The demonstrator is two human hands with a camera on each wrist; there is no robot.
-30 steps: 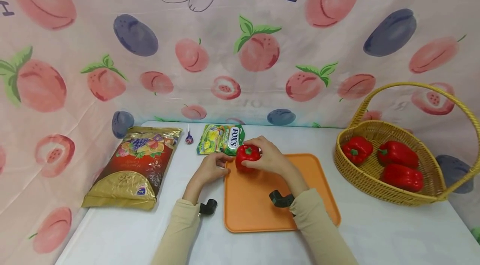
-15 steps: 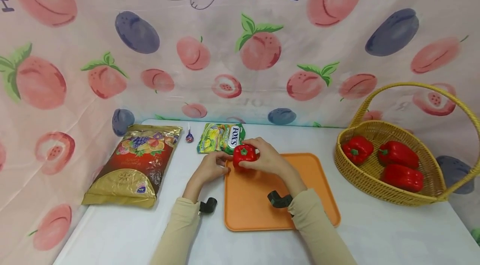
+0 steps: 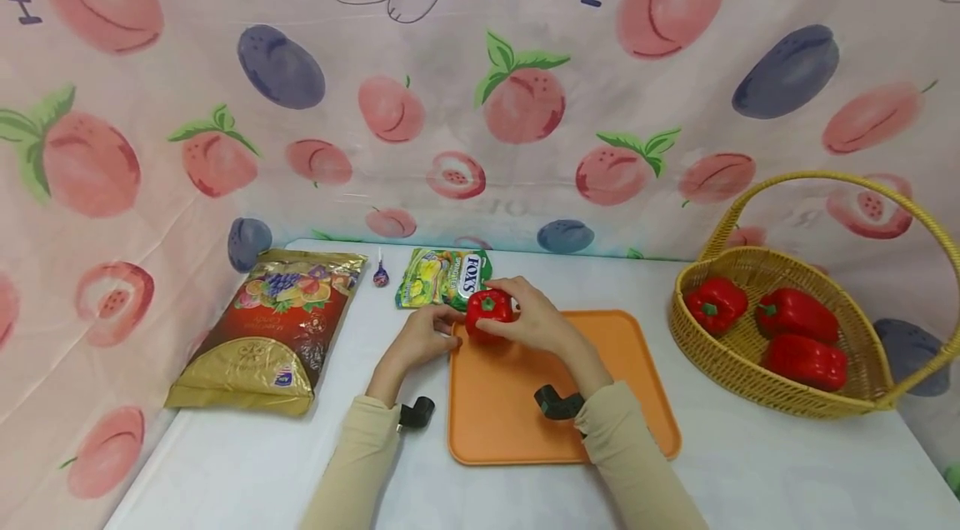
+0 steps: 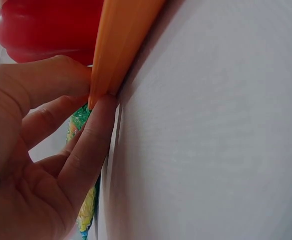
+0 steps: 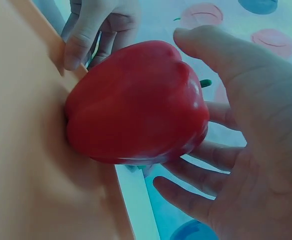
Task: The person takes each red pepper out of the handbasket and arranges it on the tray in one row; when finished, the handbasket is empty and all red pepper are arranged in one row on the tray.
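Observation:
A red bell pepper (image 3: pixel 486 316) stands upright, stem up, at the far left corner of the orange tray (image 3: pixel 517 413). My right hand (image 3: pixel 534 322) holds it from the right, thumb on the near side and fingers behind. In the right wrist view the pepper's (image 5: pixel 136 105) base sits against the tray floor, with the thumb near its stem end. My left hand (image 3: pixel 420 340) pinches the tray's left rim by that corner. The left wrist view shows the thumb over the rim (image 4: pixel 121 45) and a finger low on its outer side.
At right, a yellow woven basket (image 3: pixel 701 351) holds three red bell peppers (image 3: pixel 797 313). Behind the hands lies a green FOX'S candy bag (image 3: pixel 442 276), with a lollipop (image 3: pixel 381 273) beside it. A large red and gold candy bag (image 3: pixel 273 338) lies at left. Fruit-printed cloth (image 3: pixel 465 113) hangs behind.
Over the first half second my right hand moved the bell pepper slightly left, toward the tray corner. Since then both hands have stayed nearly still, and the head view has shifted slightly.

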